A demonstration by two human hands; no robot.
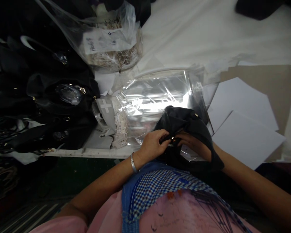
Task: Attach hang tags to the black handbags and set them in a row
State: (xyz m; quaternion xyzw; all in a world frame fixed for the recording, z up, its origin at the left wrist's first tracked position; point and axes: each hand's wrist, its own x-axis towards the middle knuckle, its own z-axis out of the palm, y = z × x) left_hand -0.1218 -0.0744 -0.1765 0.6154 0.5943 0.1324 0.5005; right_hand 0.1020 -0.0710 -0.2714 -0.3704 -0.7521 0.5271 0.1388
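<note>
A black bag (181, 118) with small gold fittings lies at the table's near edge, against my body, its mouth gaping toward me. My left hand (154, 144) pinches its rim on the left, beside a small gold fitting (173, 139). Through the opening reaches my right hand (194, 144), its fingers bent against the inner rim by the same fitting. Those fingertips are partly hidden by the black material. Inside the bag, a bit of clear plastic (190, 153) shows. Under and behind the bag is a stack of shiny clear plastic sleeves (155, 97).
Several black bags (60, 77) with gold rings are heaped on the left. A clear sack of stringed tags (113, 48) stands at the back. Loose tags (121, 126) lie left of the sleeves. White sheets (244, 106) rest on brown card (278, 84) at right.
</note>
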